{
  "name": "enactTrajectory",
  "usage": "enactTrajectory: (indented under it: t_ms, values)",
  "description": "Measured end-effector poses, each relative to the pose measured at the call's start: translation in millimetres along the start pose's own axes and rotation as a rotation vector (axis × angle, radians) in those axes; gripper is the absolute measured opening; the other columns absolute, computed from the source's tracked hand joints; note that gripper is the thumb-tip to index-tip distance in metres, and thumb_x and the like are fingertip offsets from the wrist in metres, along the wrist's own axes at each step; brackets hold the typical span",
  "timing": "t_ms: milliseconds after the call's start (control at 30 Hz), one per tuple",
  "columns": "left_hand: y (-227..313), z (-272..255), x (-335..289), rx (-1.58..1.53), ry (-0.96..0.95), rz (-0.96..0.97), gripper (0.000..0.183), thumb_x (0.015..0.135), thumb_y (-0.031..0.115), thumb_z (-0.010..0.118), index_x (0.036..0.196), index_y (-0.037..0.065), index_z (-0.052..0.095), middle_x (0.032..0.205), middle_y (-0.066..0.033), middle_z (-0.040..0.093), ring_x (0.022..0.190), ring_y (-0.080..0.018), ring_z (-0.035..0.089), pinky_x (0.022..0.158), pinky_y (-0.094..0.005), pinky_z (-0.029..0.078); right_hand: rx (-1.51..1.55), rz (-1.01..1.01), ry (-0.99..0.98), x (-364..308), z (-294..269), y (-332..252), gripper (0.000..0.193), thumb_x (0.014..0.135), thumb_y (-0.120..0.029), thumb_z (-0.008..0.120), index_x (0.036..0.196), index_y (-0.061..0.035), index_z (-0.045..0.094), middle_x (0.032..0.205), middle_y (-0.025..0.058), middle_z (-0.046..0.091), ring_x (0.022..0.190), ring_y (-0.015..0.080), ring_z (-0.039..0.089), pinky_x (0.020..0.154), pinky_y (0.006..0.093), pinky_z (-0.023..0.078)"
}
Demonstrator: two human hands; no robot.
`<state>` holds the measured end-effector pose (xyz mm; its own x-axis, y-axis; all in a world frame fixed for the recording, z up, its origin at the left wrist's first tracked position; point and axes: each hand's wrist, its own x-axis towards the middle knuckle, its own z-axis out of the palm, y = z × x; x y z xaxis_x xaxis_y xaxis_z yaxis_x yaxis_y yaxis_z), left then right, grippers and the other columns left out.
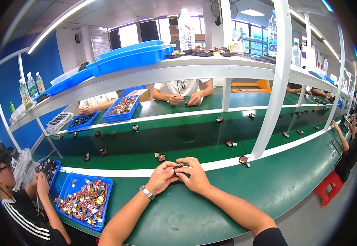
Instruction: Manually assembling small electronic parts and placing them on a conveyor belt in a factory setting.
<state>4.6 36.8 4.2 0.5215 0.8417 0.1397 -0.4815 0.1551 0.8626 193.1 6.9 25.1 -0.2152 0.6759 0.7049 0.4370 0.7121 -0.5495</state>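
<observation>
Over the near edge of the green bench [211, 209], my left hand [162, 179] and my right hand [193, 176] meet with fingers closed around a small black plastic part [179, 167]. My fingers cover much of it, so its exact kind cannot be made out. The left wrist wears a metal watch. Just beyond my left hand, a small black piece with a red and yellow patch [160, 157] lies on the conveyor belt. To the left, a blue tray [110, 186] holds a heap of small red, yellow and white packets [86, 203].
A white post [273, 90] and shelf [211, 67] stand ahead, with blue trays [129, 57] and a plastic bottle [185, 30] on top. Several black pieces are spread along the belt [186, 139]. A co-worker [27, 205] sits close at left; a red stool [329, 190] stands at right.
</observation>
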Motion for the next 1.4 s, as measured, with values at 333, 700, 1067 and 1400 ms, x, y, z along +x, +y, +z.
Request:
enactTrajectory:
  t_ms: [333,700,1067,1400]
  values:
    - [4,2,-1,-0.001,-0.003,0.048,0.018,0.097,0.010,0.059,0.114,0.007,0.053,0.127,-0.0119,0.059,0.113,-0.0218,0.061,0.096,-0.0420,0.054,-0.032,-0.098,0.020,5,-1,-6,0.024,0.076,-0.003,0.073,0.100,-0.0089,0.073,0.128,0.0084,0.059,0.120,0.0297,0.051,0.098,0.0401,0.046]
    - [0,-1,0,-0.053,-0.047,0.048,0.019,0.097,0.012,0.059,0.115,0.008,0.053,0.128,-0.0105,0.059,0.114,-0.0217,0.060,0.097,-0.0420,0.053,-0.072,-0.130,0.117,4,2,-11,0.021,0.071,-0.001,0.074,0.091,-0.0055,0.070,0.120,0.0088,0.062,0.115,0.0309,0.054,0.096,0.0405,0.047]
    - [-2,0,0,-0.028,0.002,0.052,0.021,0.097,0.012,0.060,0.116,0.008,0.052,0.130,-0.0111,0.058,0.115,-0.0219,0.060,0.098,-0.0419,0.052,-0.003,-0.056,0.042,0,5,-3,0.023,0.077,0.001,0.067,0.099,-0.0053,0.070,0.133,0.0100,0.056,0.125,0.0335,0.047,0.103,0.0430,0.043]
    - [-1,-2,-1,-0.070,-0.003,0.057,0.021,0.097,0.011,0.060,0.116,0.008,0.053,0.125,-0.0097,0.060,0.112,-0.0222,0.060,0.099,-0.0442,0.051,-0.048,-0.110,0.050,0,3,-9,0.027,0.076,0.000,0.070,0.102,-0.0064,0.068,0.127,0.0115,0.057,0.122,0.0326,0.050,0.101,0.0409,0.044]
